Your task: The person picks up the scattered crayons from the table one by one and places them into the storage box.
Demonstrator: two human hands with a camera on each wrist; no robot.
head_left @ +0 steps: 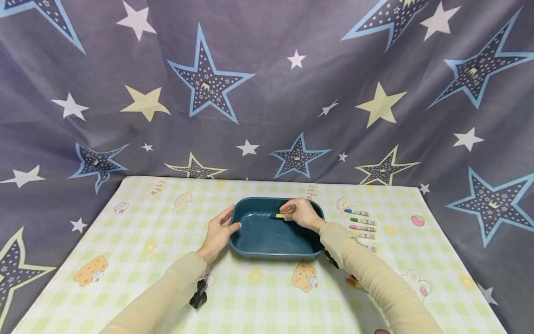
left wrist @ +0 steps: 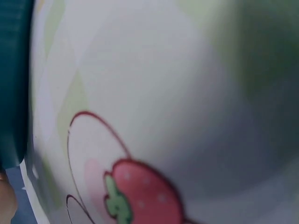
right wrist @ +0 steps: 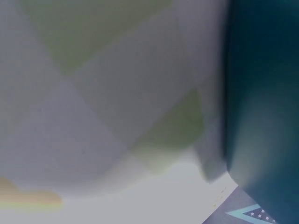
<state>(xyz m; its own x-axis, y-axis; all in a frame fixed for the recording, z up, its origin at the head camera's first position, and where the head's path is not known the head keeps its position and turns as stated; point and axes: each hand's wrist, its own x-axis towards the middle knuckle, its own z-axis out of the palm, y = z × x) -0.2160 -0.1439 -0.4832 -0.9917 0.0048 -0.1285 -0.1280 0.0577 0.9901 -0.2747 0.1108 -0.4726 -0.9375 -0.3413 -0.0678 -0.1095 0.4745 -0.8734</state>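
A dark teal plastic basin [head_left: 275,255] stands on the table in the head view. My left hand [head_left: 218,232] grips its left rim, thumb over the edge and fingers along the outside. Over the inside of the basin, my right hand [head_left: 301,213] pinches a small marker [head_left: 279,215] with a yellow part and a dark end. The rest of that marker is hidden by the fingers. The basin's wall [left wrist: 11,84] fills the left edge of the left wrist view, with a fingertip below it. In the right wrist view the basin's side [right wrist: 266,107] takes up the right.
Right of the basin lie several markers in a column, among them a blue-capped marker [head_left: 356,212], a green-capped marker [head_left: 363,221] and a pink marker [head_left: 363,228]. An orange marker [head_left: 356,284] lies nearer, partly behind the right sleeve. A star-patterned curtain [head_left: 267,93] hangs behind the checked tablecloth [head_left: 137,260].
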